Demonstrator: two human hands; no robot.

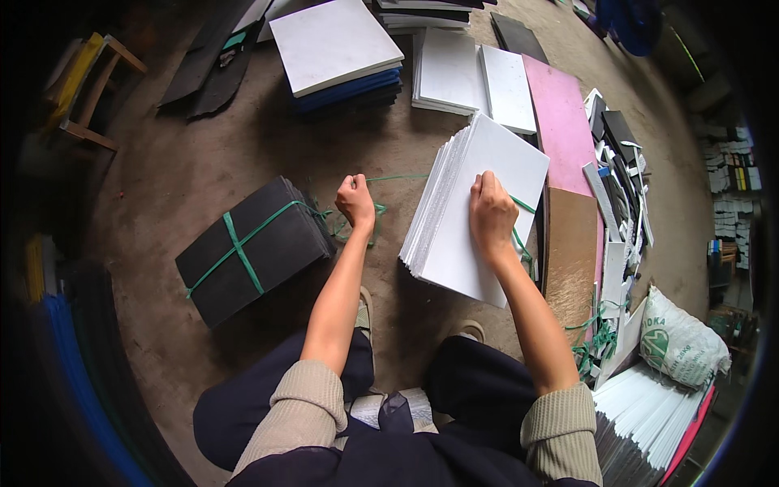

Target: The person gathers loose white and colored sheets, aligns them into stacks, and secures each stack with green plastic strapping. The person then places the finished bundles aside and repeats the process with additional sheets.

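Observation:
A stack of white sheets stands tilted on the floor ahead of me, right of centre. Green plastic twine runs taut from its left side to my left hand, which is closed on the strand. My right hand rests closed against the stack's white face, with green twine coming out beside its fingers; the part inside the fist is hidden. To the left lies a block of black sheets, bound crosswise with the same green twine. Loose twine trails between that block and my left forearm.
A pile of white, blue and black sheets stands farther ahead. Along the right lie a pink panel, a brown panel, offcuts and tangled green twine. A filled sack sits over fanned white sheets.

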